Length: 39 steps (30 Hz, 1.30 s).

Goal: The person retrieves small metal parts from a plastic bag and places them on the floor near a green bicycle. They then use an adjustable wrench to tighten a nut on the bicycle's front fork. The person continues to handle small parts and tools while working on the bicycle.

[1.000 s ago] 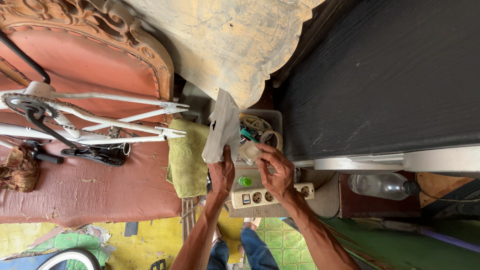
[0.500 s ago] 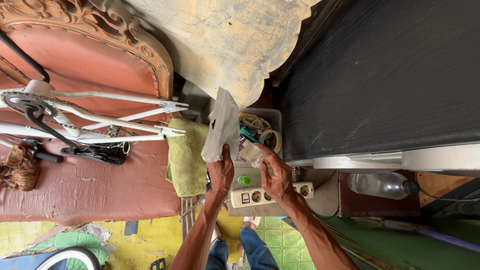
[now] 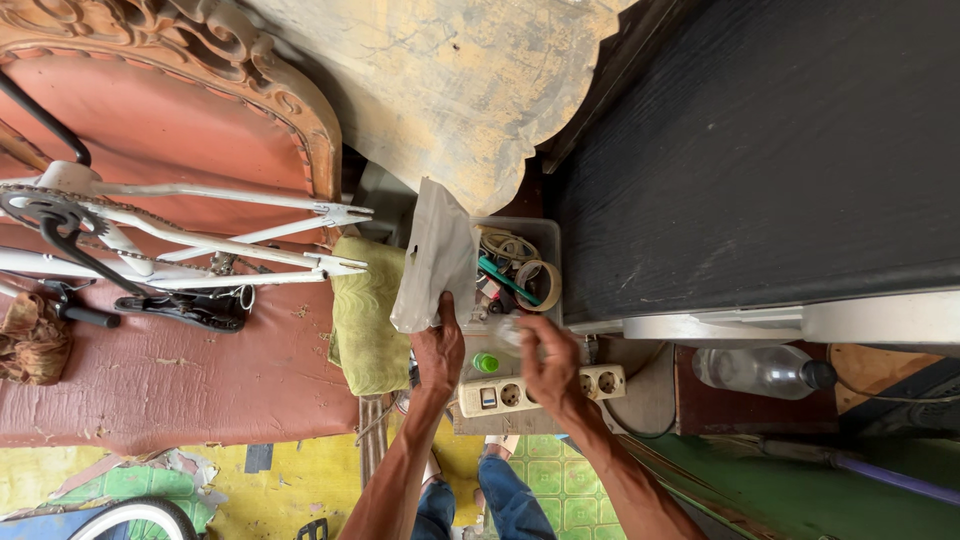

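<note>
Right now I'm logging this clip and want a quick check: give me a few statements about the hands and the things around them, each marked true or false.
1. The left hand holds a grey pouch. True.
2. The right hand grips the power strip. False: it is over the strip, holding something clear and blurred.
3. A clear box beside the pouch holds rolls of tape. True.
4. The bottle stands upright on the black panel. False: it lies on its side below the panel.
5. A white bike frame lies on the red seat. True.
</note>
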Available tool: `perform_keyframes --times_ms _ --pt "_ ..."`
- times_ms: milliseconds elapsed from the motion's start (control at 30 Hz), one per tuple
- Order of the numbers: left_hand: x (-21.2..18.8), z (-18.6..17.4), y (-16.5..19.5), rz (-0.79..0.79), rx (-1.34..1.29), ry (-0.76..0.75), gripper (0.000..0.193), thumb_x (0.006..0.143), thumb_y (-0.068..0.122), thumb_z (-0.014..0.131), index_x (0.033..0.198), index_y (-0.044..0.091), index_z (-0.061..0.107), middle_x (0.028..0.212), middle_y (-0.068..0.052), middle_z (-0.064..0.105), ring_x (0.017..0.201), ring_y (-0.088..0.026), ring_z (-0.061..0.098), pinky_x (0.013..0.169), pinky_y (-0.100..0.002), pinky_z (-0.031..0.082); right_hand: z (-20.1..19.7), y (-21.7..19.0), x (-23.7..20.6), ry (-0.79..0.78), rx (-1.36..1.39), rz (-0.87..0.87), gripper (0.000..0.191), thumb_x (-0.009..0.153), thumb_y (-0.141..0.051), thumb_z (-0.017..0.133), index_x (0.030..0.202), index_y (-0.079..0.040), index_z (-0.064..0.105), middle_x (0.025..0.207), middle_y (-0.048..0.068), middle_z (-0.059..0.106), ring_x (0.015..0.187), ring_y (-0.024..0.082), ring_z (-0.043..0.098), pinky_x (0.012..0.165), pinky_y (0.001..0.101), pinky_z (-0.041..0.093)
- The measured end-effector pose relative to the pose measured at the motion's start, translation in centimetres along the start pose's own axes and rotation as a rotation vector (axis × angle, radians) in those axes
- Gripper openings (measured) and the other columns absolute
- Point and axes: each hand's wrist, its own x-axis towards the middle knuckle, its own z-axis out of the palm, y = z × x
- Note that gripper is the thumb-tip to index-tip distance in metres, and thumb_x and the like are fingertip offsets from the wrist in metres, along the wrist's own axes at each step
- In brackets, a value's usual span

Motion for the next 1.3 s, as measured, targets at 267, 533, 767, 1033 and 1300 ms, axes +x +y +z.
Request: perform_keyframes --times_ms 267,533,767,1033,1300 --pt "0.8 -1.0 -0.4 0.008 -0.002 0.057 0.042 0.101 0.026 0.059 0.128 -0.005 0.058 0.114 -0.025 0.071 0.095 -0.031 0.068 0.081 -0.044 0.059 -2.0 6.0 -1.0 0.092 0.004 0.286 0.027 0.101 -0.013 0.043 0.101 -0.005 0.069 0.072 0.009 0.065 0.061 0.014 0.052 0.056 0.0271 0.045" --pt "1.0 -3.0 0.5 -0.078 -0.086 0.11 0.041 0.102 0.034 0.061 0.116 -0.004 0.07 0.086 -0.015 0.072 0.065 -0.016 0.056 0.059 -0.036 0.047 -0.6 1.4 0.4 -0.133 -0.125 0.599 0.059 0.1 -0.018 0.058 0.154 -0.009 0.035 0.063 0.011 0.062 0.048 0.011 0.055 0.043 0.0282 0.047" --pt "0.5 -3.6 0.6 0.033 -0.111 0.158 0.038 0.102 0.03 0.063 0.113 -0.006 0.07 0.086 -0.005 0.07 0.071 -0.011 0.057 0.063 -0.031 0.047 0.1 -4.4 3.2 -0.144 0.131 0.796 0.057 0.098 -0.024 0.058 0.152 -0.017 0.04 0.074 0.012 0.068 0.044 0.013 0.046 0.037 0.0287 0.037" --pt "0.4 -4.5 0.8 -0.101 -0.088 0.17 0.037 0.102 0.031 0.063 0.107 -0.004 0.071 0.075 -0.003 0.062 0.063 -0.01 0.047 0.055 -0.032 0.04 0.6 -2.5 6.5 -0.301 -0.033 0.886 0.041 0.1 -0.031 0.059 0.137 -0.014 0.055 0.082 0.01 0.073 0.042 0.014 0.047 0.036 0.0298 0.038" --pt "0.4 -5.0 1.1 -0.011 -0.139 0.175 0.035 0.103 0.03 0.063 0.11 -0.004 0.07 0.083 0.0 0.066 0.07 -0.007 0.051 0.06 -0.029 0.044 0.2 -1.0 6.6 -0.47 -0.445 0.356 0.026 0.108 -0.019 0.047 0.114 -0.006 0.069 0.076 0.018 0.072 0.048 0.014 0.055 0.041 0.0329 0.045"
